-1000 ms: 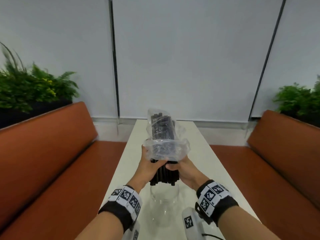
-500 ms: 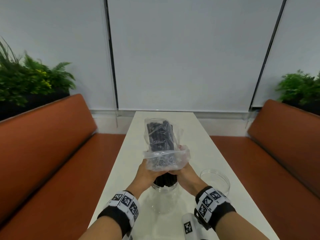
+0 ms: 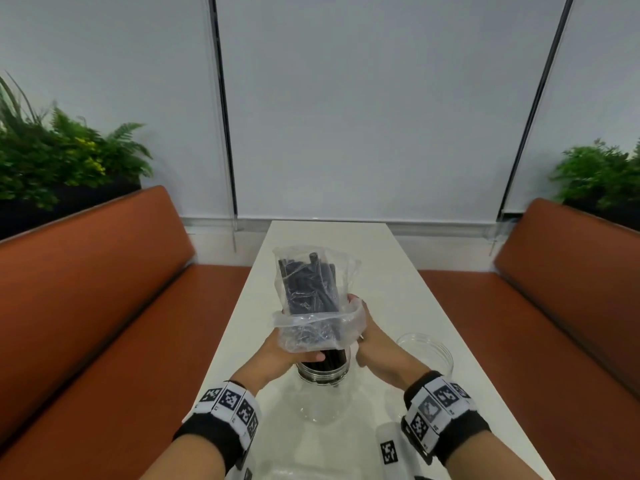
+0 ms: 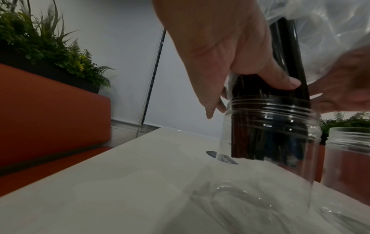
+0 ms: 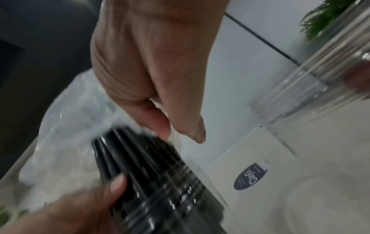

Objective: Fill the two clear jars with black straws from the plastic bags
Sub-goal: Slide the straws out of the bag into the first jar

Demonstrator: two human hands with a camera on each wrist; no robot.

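Both hands hold a bundle of black straws point(image 3: 327, 362) upright, its top still inside a clear plastic bag point(image 3: 311, 289). The bare lower ends stand inside the mouth of a clear jar point(image 3: 322, 403) on the white table point(image 3: 398, 271), above the jar's floor. My left hand point(image 3: 280, 353) grips the straws point(image 4: 260, 139) just above the jar's threaded rim point(image 4: 270, 110), thumb across the front. My right hand point(image 3: 374, 344) holds the bag's rolled-down edge on the right side, and its fingers point(image 5: 160, 126) are curled by the straws point(image 5: 140, 158). A second clear jar point(image 3: 426, 351) stands empty to the right.
The narrow table runs away from me between two orange benches point(image 3: 104, 306) point(image 3: 554, 306). Plants point(image 3: 52, 161) sit behind both backrests. A round dark sticker point(image 5: 250, 177) lies on the tabletop beyond the jars. The second jar point(image 4: 348, 158) stands close beside the first.
Both hands have lowered the bagged bundle, so the straw ends went from above the jar into its mouth. The view tilted down and the second jar came into sight.
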